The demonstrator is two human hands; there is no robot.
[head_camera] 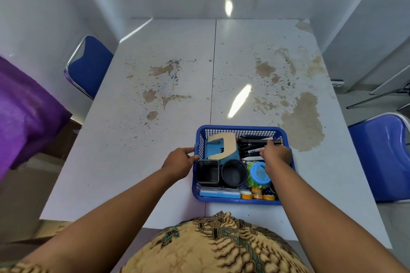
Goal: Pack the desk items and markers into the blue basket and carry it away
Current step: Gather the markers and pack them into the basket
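**Left hand on basket wall, right hand on a marker inside**

Grip: left hand (pixel 180 162) has fingers curled against the left wall of the blue basket (pixel 243 201), touching it; can't tell if it's clamped. Right hand (pixel 276 154) reaches in from the right rim, fingertips pinched on a marker (pixel 258 141) in the marker pile (pixel 251 149).

Key relation: markers lie left-right across the basket's upper right, long axes parallel to the far wall; right hand is nearer. Basket sits lower centre of frame, on the near part of the table (pixel 155 117), a hand at each short side, so a two-hand lift looks close.

Contents: hole punch (pixel 223 146) upper left; square black cup (pixel 208 172) and round black cup (pixel 234 173), both empty; blue-lidded jar (pixel 259 174); blue-white box (pixel 219 193) along near wall; small orange rolls (pixel 258 195) lower right.
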